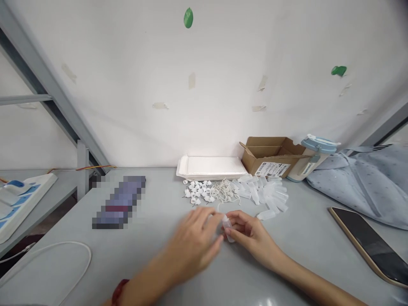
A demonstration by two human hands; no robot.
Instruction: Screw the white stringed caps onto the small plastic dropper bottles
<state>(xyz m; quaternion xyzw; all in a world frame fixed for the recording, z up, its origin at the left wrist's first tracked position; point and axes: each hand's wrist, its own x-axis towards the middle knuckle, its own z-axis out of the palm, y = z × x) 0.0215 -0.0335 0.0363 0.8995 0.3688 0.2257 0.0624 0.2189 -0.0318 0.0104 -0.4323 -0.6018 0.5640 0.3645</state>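
holding a small bottle [230,238] in right hand [249,230]

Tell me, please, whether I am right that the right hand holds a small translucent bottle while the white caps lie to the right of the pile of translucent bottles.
One detail is wrong: in the head view, the white caps lie to the left of the pile of translucent bottles, with the cords between them. The right hand does hold a small translucent bottle.
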